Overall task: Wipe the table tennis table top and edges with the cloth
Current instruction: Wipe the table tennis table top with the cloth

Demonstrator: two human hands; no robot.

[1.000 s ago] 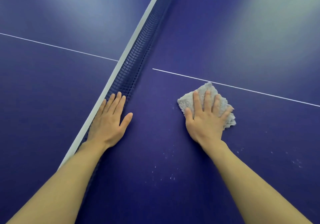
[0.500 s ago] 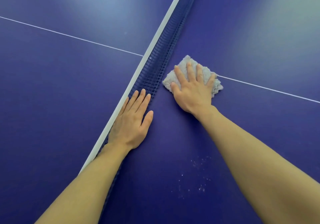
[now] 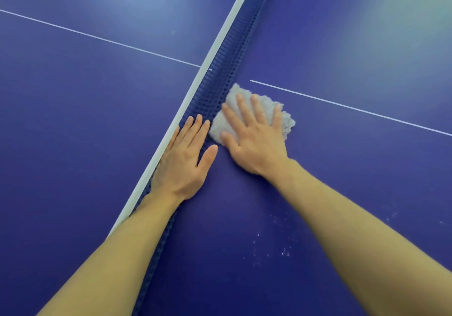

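Observation:
A dark blue table tennis table [image 3: 342,181] fills the view. A folded grey-white fluffy cloth [image 3: 285,120] lies on the right half, tight against the foot of the net. My right hand [image 3: 254,142] presses flat on the cloth with straight, spread fingers. My left hand [image 3: 186,161] rests flat against the net beside it, fingers straight and together, its fingertips almost touching the cloth.
The blue mesh net [image 3: 227,71] with its white top tape [image 3: 212,54] runs diagonally from lower left to top centre. A thin white centre line [image 3: 342,105] crosses both halves. White specks of dust [image 3: 281,249] lie on the surface near my right forearm.
My right hand has slid the cloth left to the net, then toward me along it, ending next to my left hand. The left hand stayed on the net.

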